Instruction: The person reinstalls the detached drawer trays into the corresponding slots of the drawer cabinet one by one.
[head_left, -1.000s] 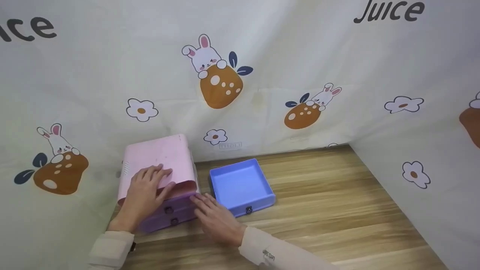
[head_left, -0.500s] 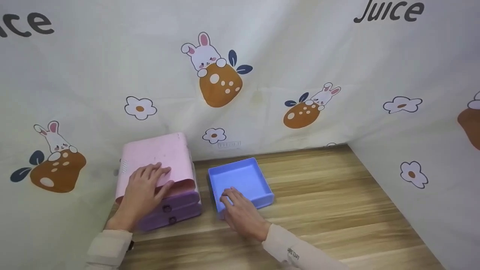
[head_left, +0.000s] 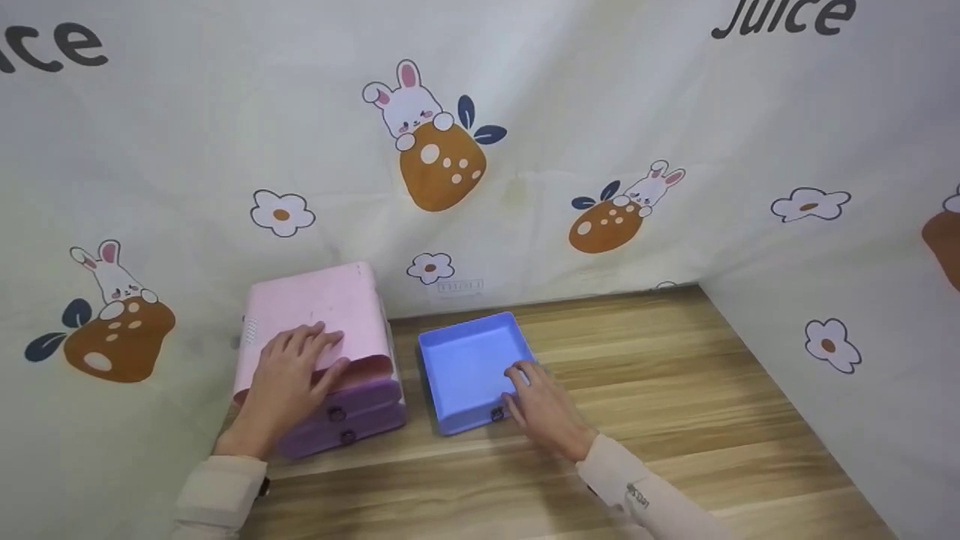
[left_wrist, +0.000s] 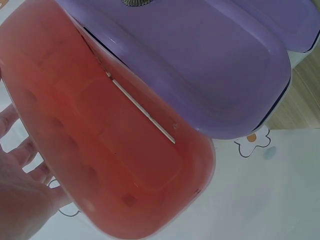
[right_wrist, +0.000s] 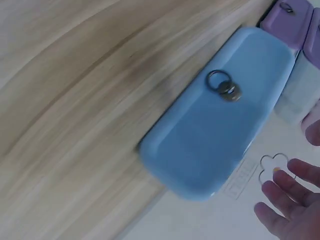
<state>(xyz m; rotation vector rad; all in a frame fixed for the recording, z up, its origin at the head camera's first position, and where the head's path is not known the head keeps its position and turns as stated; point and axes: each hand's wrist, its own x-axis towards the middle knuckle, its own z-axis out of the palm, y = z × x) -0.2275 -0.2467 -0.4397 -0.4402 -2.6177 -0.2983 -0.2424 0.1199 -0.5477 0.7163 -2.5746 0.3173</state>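
Note:
A small cabinet with a pink top (head_left: 311, 296) stands at the left of the table. My left hand (head_left: 289, 375) rests on that top with fingers spread. Below it are two purple drawers (head_left: 379, 396) with ring pulls, both pushed in. The left wrist view looks into a vacant upper slot (left_wrist: 135, 150), pinkish red inside. To the cabinet's right, a shallow blue drawer (head_left: 465, 367) lies on the table with nothing in it. My right hand (head_left: 551, 412), fingers loosely bent, hovers at its front right corner. In the right wrist view its ring pull (right_wrist: 220, 82) shows, apart from the fingers.
The wood-grain table (head_left: 660, 397) extends to the right and in front of the drawer. A pale curtain (head_left: 525, 150) printed with rabbits and flowers encloses the back and sides. Cabinet and blue drawer are separated by a narrow strip of table.
My right hand has left the right side of the purple drawers and travelled right, across the blue drawer to its right corner. My left hand stays on the pink top.

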